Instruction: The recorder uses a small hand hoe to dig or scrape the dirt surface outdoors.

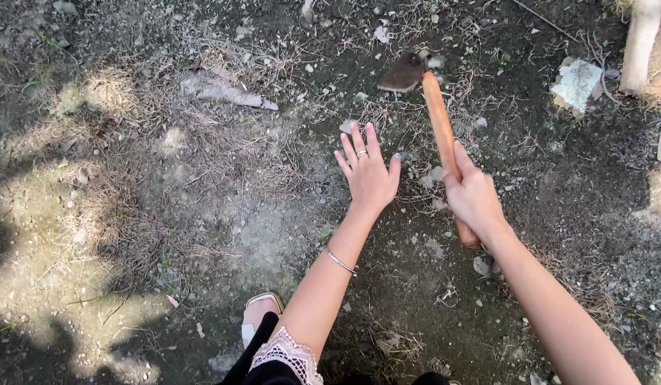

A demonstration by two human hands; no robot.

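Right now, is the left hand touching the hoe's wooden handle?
Apart. The head view shows bare soil between the open left hand and the wooden handle; only the right hand grips it.

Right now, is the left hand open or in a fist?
Open: the left hand is flat, fingers spread, holding nothing, beside the hoe.

Stone slab [576,83] (pale), dry grass [223,153]

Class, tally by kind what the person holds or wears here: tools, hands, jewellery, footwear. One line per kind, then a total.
Tools: 1, wooden-handled hoe
Hands: 2, left hand, right hand
Jewellery: 2, ring, bracelet
Footwear: 1, sandal
Total: 6
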